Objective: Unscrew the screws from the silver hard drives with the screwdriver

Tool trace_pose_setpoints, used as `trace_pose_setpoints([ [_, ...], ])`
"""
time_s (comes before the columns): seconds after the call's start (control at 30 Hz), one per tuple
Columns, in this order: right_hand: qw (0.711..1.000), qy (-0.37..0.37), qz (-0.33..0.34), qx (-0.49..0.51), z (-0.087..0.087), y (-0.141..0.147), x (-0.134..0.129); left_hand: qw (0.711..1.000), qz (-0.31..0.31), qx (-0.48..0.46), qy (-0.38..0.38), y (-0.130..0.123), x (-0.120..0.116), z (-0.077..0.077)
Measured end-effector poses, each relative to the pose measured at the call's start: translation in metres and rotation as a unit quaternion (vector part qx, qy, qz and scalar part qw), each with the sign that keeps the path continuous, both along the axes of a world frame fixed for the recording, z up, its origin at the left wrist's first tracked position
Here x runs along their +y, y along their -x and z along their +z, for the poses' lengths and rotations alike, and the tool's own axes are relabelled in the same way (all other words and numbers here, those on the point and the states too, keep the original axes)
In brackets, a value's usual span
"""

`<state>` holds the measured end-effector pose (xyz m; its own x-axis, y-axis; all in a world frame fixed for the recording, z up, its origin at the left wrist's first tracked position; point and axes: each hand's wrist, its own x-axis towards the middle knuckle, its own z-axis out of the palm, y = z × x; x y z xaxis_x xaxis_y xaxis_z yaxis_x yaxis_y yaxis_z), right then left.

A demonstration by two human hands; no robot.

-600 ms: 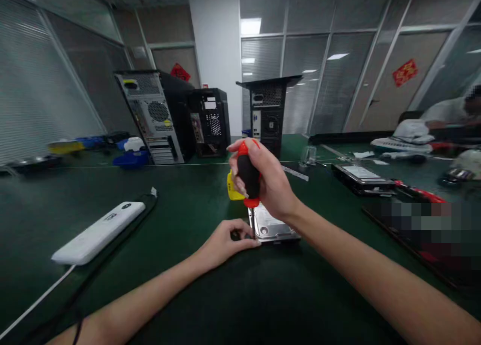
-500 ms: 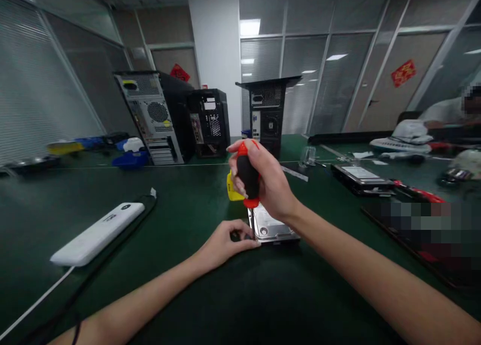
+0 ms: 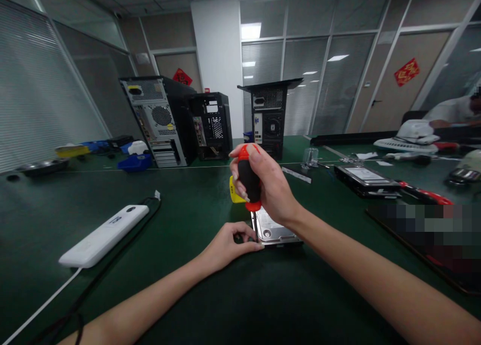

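A silver hard drive [image 3: 280, 233] lies flat on the green table in front of me. My right hand [image 3: 271, 185] is wrapped around the black and red handle of a screwdriver [image 3: 248, 179], which stands nearly upright. Its shaft runs down to the near left corner of the drive; the exact contact of the tip is hidden by fingers. My left hand [image 3: 230, 244] rests on the table, thumb and fingers closed on that same corner, close to the shaft. Behind the screwdriver a yellow object [image 3: 235, 191] is partly covered by my right hand.
A white power strip [image 3: 105, 235] with cables lies left. Computer cases [image 3: 161, 119] stand at the back. Another drive [image 3: 363, 180], red-handled pliers [image 3: 424, 192], a dark flat panel [image 3: 398, 235] and a clear cup [image 3: 310, 157] are on the right. A person [image 3: 453, 109] sits far right.
The whole view has shifted slightly, so everything appears a little lower and further right. Both hands keep their hold on the screwdriver and the drive's corner.
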<state>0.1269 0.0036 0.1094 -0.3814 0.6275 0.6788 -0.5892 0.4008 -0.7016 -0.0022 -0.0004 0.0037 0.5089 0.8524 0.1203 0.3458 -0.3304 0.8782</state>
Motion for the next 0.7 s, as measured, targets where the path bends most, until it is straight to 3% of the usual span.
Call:
trace_pose_setpoints([
  [0.7,1.000,0.004,-0.012,-0.016,0.0010,0.0005,-0.0024,1.000,-0.001,-0.004,0.011,-0.0019,-0.0001,0.0007],
])
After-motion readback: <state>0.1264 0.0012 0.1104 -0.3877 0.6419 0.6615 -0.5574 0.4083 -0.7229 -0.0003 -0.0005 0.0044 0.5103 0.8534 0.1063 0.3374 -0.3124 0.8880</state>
